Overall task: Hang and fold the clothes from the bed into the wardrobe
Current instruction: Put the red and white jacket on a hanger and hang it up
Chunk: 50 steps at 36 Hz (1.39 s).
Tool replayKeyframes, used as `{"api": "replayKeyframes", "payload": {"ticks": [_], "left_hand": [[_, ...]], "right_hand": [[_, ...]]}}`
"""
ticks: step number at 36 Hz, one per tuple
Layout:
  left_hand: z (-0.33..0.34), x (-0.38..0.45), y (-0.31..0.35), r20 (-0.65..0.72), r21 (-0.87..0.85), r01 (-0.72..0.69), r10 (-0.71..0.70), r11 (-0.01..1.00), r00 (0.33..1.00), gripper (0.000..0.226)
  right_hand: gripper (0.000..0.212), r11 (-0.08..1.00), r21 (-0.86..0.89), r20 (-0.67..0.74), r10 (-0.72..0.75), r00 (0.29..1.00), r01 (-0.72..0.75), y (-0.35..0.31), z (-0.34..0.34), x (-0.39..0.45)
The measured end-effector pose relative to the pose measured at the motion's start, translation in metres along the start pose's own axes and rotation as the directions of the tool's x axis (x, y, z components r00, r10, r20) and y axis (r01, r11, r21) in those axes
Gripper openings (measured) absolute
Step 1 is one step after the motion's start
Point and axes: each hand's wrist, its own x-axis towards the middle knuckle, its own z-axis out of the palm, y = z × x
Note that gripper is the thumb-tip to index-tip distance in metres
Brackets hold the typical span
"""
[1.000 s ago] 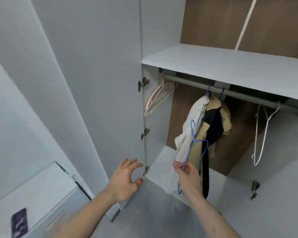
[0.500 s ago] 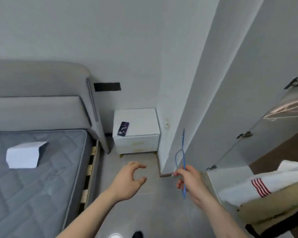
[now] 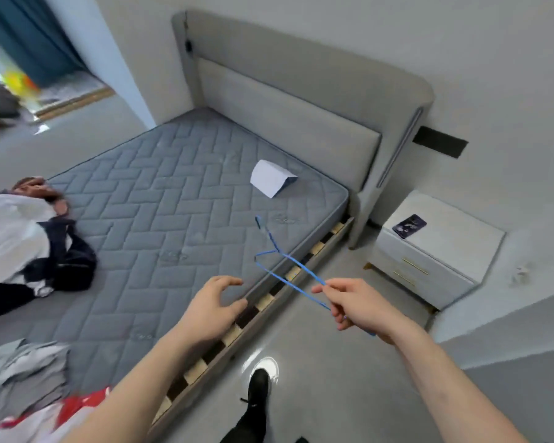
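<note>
Left hand [image 3: 214, 310]: forearm bare, extended forward from lower left, palm down, fingers spread and loosely curved, thumb out to the right, holding nothing. Right hand [image 3: 357, 303]: forearm bare, extended from lower right, fingers curled, thumb and forefinger pinching a thin blue wire, the grip at its near end.

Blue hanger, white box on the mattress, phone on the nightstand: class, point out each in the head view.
Hanger [image 3: 274, 251], head view: on the neck where its wires meet below the hook.
Box [image 3: 269, 178], head view: on its white top face.
Phone [image 3: 409, 226], head view: middle of its dark back.
</note>
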Motion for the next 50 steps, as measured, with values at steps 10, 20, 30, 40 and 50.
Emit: {"api": "replayKeyframes", "payload": {"ticks": [10,20,30,40,50], "left_hand": [[-0.079,-0.099,-0.133,-0.297,-0.248,0.247,-0.316,0.937,0.901,0.061],[-0.148,-0.187,-0.256,-0.417,-0.361,0.301,-0.442,0.883,0.794,0.095],[-0.198,-0.242,-0.361,-0.478,-0.298,0.418,-0.514,0.858,0.712,0.044],[-0.197,-0.264,-0.425,-0.451,-0.624,0.418,-0.741,0.66,0.498,0.014],[-0.17,-0.273,-0.462,-0.293,-0.821,0.361,-0.869,0.442,0.399,0.017]], "right_hand": [[0.025,0.893,-0.26,0.329,-0.276,0.903,0.368,-0.071,0.117,0.013],[0.033,0.69,-0.361,0.485,-0.435,0.759,0.627,-0.113,0.255,0.01],[0.036,0.663,-0.358,0.569,-0.404,0.716,0.658,-0.109,0.363,0.017],[0.016,0.562,-0.499,0.638,-0.276,0.718,0.66,-0.115,0.438,0.058],[0.022,0.598,-0.523,0.621,-0.221,0.752,0.607,-0.106,0.52,0.11]]}}
